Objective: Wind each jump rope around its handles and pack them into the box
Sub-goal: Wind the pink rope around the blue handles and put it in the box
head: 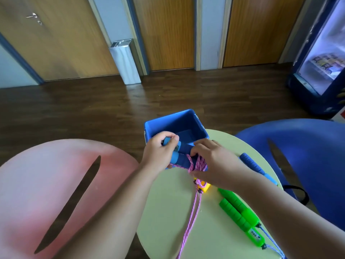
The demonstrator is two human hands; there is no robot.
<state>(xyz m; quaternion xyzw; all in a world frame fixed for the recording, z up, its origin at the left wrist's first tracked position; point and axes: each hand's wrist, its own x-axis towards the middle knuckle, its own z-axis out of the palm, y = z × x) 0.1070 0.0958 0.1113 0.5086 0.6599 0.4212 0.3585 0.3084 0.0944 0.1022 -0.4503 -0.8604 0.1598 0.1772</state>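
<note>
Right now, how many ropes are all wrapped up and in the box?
None yet. The blue box looks empty. In hand: the left hand holds a pair of blue handles while the right hand winds the pink rope around them; a long tail trails down the table. Left: the green handles and another blue handle lie unwound.

Both forearms reaching forward, bare; left hand (pixel 158 150) curled in a closed grip, right hand (pixel 212 161) palm-down, fingers pinched.
</note>
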